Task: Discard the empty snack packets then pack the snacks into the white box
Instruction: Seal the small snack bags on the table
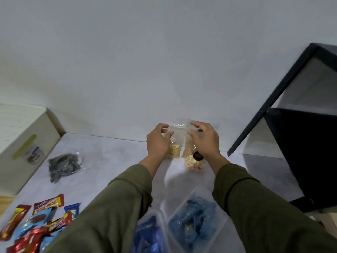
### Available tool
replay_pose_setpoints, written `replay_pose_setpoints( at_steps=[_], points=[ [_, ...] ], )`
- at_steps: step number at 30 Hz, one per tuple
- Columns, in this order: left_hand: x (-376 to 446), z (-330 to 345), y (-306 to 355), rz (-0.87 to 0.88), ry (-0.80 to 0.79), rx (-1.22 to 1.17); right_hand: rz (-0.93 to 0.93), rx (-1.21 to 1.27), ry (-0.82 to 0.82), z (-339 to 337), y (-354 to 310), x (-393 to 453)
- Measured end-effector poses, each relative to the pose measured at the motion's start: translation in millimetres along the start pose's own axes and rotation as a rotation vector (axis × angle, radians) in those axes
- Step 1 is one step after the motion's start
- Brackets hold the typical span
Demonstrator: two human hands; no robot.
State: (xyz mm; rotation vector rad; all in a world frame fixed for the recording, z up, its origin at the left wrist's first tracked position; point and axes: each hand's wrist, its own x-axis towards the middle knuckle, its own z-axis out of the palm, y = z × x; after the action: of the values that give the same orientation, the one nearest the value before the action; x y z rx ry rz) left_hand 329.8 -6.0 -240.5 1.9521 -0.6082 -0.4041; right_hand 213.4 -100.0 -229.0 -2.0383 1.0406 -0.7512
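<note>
Two clear zip bags stand side by side at the back of the desk [113, 161], against the wall. The left hand [157, 141] curls around the left zip bag [175, 147], its fingers [168, 133] at the empty upper film; whether they already pinch it cannot be told. The right hand [205, 141] arches over the right zip bag [193, 159], fingers bent and seemingly just touching the plastic, not clearly grasping.

Both bags look light, soft and slippery, with loose pale snack pieces settled low, so the top will flop; a hold just above the contents, or under the base, should steady them. Squeezing hard could crush the pieces.

The white box [27, 143] sits well to the left of the bags. Nearer the person than the bags lie a dark snack packet [63, 166], red and blue wrappers [36, 221], and two clear tubs [197, 220] of blue packets.
</note>
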Motion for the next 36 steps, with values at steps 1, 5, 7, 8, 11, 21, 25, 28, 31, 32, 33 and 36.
replay_pose_setpoints(
  at_steps=[1, 5, 7, 8, 11, 21, 25, 28, 31, 32, 33, 36],
  points=[
    [1.0, -13.0, -6.0, 0.002, 0.001, 0.002, -0.004, 0.018, -0.022, 9.8, -9.8, -3.1],
    [8.4, -77.3, -39.4, -0.009, 0.003, 0.018, -0.014, 0.030, -0.102, 63.6, -48.7, -21.1],
    [16.0, -116.0, -61.8, -0.015, 0.019, 0.051, -0.031, 0.043, -0.125, 98.2, -68.4, -30.4],
    [20.4, -133.3, -73.0, -0.013, 0.029, 0.066, -0.033, 0.054, -0.138, 114.0, -76.7, -35.6],
    [35.2, -184.4, -104.0, -0.016, 0.028, 0.096, -0.019, 0.088, -0.166, 164.1, -96.7, -54.2],
    [94.6, -246.5, -199.3, 0.020, -0.230, 0.393, 0.221, 0.054, -0.158, 299.1, -107.8, -105.1],
    [110.3, -237.9, -223.3, 0.041, -0.333, 0.473, 0.336, 0.057, -0.137, 319.2, -100.0, -111.7],
    [116.8, -233.3, -232.7, 0.024, -0.390, 0.576, 0.387, 0.083, -0.116, 327.5, -100.2, -108.9],
    [119.1, -230.1, -233.1, -0.016, -0.402, 0.635, 0.427, 0.100, -0.112, 335.9, -101.6, -104.0],
    [119.4, -228.7, -233.0, -0.030, -0.405, 0.637, 0.438, 0.102, -0.117, 338.8, -102.4, -103.3],
    [119.2, -227.4, -232.8, -0.044, -0.410, 0.627, 0.447, 0.106, -0.118, 341.2, -103.2, -103.0],
    [117.5, -224.1, -228.5, -0.098, -0.431, 0.486, 0.460, 0.116, -0.096, 344.2, -107.2, -102.6]
  ],
)
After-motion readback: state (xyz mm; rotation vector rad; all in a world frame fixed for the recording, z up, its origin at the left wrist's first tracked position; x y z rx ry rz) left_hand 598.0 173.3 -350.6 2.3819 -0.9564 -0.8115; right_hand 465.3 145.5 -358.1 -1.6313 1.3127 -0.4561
